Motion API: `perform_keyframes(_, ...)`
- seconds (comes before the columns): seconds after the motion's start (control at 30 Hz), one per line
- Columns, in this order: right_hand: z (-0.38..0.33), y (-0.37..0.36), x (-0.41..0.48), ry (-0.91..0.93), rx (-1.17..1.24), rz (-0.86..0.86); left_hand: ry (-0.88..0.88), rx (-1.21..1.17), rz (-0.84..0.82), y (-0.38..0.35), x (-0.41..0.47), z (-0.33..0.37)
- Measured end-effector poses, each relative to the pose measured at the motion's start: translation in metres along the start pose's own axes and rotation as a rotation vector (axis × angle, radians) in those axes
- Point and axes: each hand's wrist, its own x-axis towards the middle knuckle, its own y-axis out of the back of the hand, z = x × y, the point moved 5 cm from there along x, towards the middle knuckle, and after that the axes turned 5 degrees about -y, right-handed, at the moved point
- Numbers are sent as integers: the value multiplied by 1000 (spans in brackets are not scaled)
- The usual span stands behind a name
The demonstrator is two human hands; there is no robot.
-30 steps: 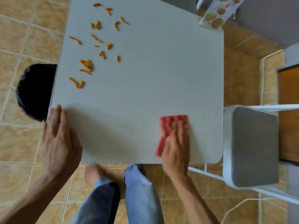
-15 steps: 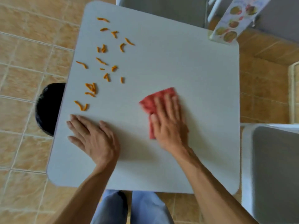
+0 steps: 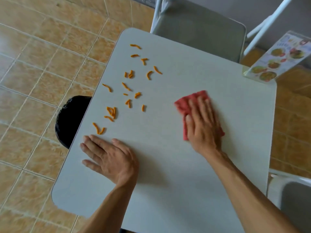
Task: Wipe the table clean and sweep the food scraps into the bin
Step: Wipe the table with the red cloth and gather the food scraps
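A square pale grey table fills the view. Several orange food scraps lie scattered over its left half, reaching almost to the left edge. My right hand presses flat on a red cloth at the table's right middle, well to the right of the scraps. My left hand lies flat and spread on the table near its left edge, just below the lowest scraps. A black bin stands on the floor against the table's left edge, partly hidden under the tabletop.
A grey chair stands at the table's far side and another chair at the right. A standing menu card sits at the far right corner. Tan floor tiles surround the table.
My right hand has slid the red cloth from the near edge up to the table's middle right. My left hand moved from the near left edge onto the tabletop.
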Motion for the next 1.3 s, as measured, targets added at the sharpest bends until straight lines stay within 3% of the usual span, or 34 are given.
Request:
perform_keyframes(0.1,0,-11,21,-468,23,149,-2,31,13,-2,-2,0)
perform_keyframes(0.17,-37,-15,26,-500,61,188,0,45,11,-3,-3,0)
perform_keyframes(0.3,-78,-13,21,262,80,-81,-10,67,16,-1,-4,1)
perform_keyframes(0.37,-49,-8,38,466,80,-131,-6,76,20,0,-3,2)
perform_keyframes(0.4,-31,-6,50,476,60,-137,-2,74,21,-1,-3,3)
perform_keyframes(0.47,6,-5,79,307,25,-100,3,68,26,-1,-4,4)
perform_keyframes(0.53,32,-3,109,-38,24,-38,10,75,27,-1,-4,5)
perform_keyframes(0.6,34,-7,132,-412,76,30,9,80,25,-2,-4,6)
perform_keyframes(0.67,8,-14,147,-568,119,54,16,83,27,-3,-4,5)
perform_keyframes(0.7,-11,-16,152,-478,135,48,18,86,31,-2,-4,5)
perform_keyframes(0.8,-54,-23,156,192,76,-77,6,84,47,-2,-4,7)
perform_keyframes(0.83,-51,-21,162,332,58,-109,8,86,49,-2,-4,7)
perform_keyframes(0.9,-29,-18,178,345,22,-120,9,93,47,-3,-4,6)
perform_keyframes(1.03,-13,-20,199,-176,99,8,8,105,52,-5,-3,5)
perform_keyframes(1.1,-43,-24,202,-292,122,53,5,102,59,-6,-2,4)
perform_keyframes(1.17,-85,-28,199,-70,145,27,6,104,62,-7,-3,3)
perform_keyframes(1.3,-148,-35,167,637,149,-86,9,99,72,-8,-3,4)
